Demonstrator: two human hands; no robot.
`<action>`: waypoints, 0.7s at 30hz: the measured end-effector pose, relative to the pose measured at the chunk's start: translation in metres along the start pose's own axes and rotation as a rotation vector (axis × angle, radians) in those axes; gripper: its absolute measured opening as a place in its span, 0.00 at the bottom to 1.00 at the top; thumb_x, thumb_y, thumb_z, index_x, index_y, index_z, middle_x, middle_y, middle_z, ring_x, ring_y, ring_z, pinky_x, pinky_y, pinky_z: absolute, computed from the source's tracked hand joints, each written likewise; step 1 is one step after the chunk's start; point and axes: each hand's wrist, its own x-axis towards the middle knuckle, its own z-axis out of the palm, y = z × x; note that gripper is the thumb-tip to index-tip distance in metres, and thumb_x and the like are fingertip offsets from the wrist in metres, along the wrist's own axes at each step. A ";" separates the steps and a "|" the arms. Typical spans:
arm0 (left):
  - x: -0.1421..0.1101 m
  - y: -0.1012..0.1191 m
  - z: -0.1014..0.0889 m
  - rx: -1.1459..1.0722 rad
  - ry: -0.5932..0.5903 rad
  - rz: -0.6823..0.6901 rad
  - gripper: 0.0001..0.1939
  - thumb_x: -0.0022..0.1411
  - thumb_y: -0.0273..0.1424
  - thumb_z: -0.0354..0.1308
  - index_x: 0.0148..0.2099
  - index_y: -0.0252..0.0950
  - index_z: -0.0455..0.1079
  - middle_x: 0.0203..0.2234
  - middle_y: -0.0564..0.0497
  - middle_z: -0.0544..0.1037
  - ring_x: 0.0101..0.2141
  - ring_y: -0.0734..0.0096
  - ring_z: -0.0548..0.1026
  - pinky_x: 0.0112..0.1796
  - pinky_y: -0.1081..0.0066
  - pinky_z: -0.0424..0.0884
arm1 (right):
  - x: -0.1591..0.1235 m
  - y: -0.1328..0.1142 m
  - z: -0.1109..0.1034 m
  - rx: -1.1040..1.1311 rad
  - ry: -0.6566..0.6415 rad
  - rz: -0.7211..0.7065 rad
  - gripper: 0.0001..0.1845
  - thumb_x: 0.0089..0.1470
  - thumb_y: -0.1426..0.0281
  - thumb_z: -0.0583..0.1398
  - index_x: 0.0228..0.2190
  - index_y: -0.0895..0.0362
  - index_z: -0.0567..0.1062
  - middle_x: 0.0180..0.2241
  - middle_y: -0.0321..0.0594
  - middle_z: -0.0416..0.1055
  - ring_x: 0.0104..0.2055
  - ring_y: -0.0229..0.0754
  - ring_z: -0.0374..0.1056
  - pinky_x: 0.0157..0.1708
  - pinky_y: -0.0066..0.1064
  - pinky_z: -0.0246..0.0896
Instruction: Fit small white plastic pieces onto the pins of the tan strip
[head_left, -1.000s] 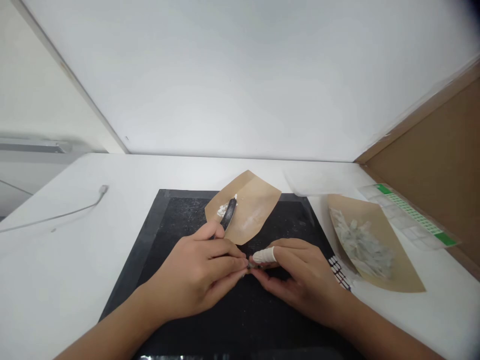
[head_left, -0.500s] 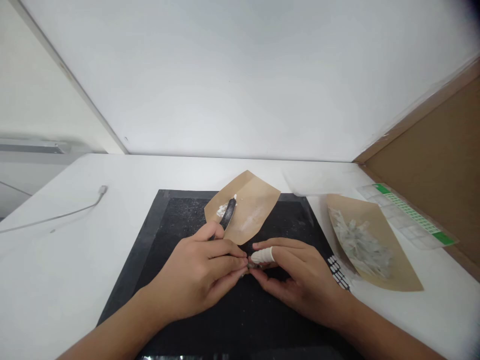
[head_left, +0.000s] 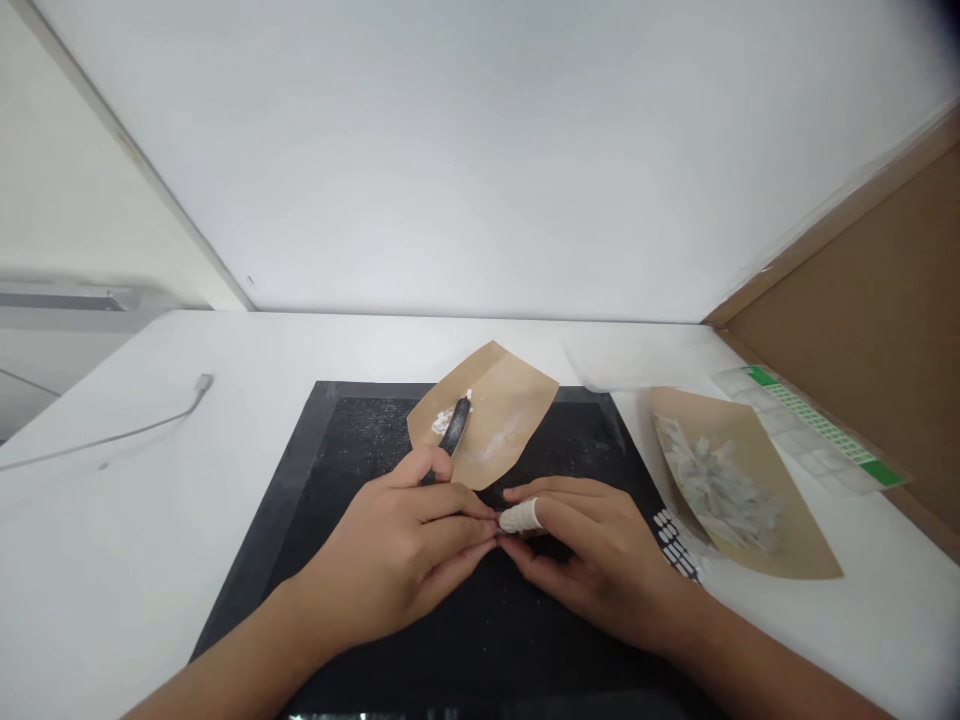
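Both my hands meet over a black mat. My left hand is closed around a dark tool whose tip, smeared with white paste, rests on a brown paper piece. Its fingertips also pinch something tiny where the hands touch. My right hand is closed too, with a white finger cot on the index finger, pinching the same tiny part, which is too small to name.
A second brown paper with a heap of small clear pieces lies at the right, by a strip of black-and-white labels and a green-edged clear tray. A white cable crosses the table at left. A brown board stands at right.
My right hand has crept slightly left, its capped fingertip now against my left fingers. The view has shifted a little; the tool stays on the paper.
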 end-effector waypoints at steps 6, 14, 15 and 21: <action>-0.001 0.001 0.002 0.003 -0.015 -0.009 0.08 0.70 0.24 0.61 0.48 0.39 0.78 0.42 0.53 0.85 0.38 0.67 0.76 0.50 0.58 0.71 | 0.001 -0.001 -0.001 -0.013 0.000 -0.009 0.06 0.61 0.72 0.64 0.32 0.54 0.72 0.36 0.39 0.82 0.43 0.42 0.80 0.42 0.32 0.76; 0.001 0.004 0.002 0.010 -0.028 -0.030 0.07 0.70 0.24 0.61 0.46 0.40 0.78 0.39 0.52 0.83 0.37 0.66 0.75 0.49 0.59 0.72 | 0.002 0.002 -0.001 0.020 -0.048 -0.028 0.02 0.62 0.72 0.63 0.37 0.54 0.75 0.38 0.40 0.81 0.43 0.42 0.78 0.44 0.33 0.75; 0.001 0.004 0.002 0.009 -0.022 -0.032 0.07 0.70 0.24 0.61 0.46 0.39 0.78 0.39 0.52 0.83 0.37 0.67 0.75 0.49 0.59 0.72 | 0.003 0.002 -0.002 0.026 -0.057 -0.041 0.02 0.62 0.73 0.63 0.38 0.54 0.75 0.38 0.39 0.81 0.44 0.42 0.78 0.45 0.34 0.74; 0.002 0.004 0.000 -0.006 -0.004 -0.025 0.07 0.70 0.24 0.60 0.46 0.39 0.78 0.39 0.52 0.84 0.36 0.67 0.76 0.49 0.57 0.70 | 0.004 0.001 -0.009 0.029 -0.068 -0.019 0.06 0.61 0.68 0.66 0.39 0.54 0.75 0.36 0.40 0.80 0.37 0.41 0.77 0.38 0.30 0.73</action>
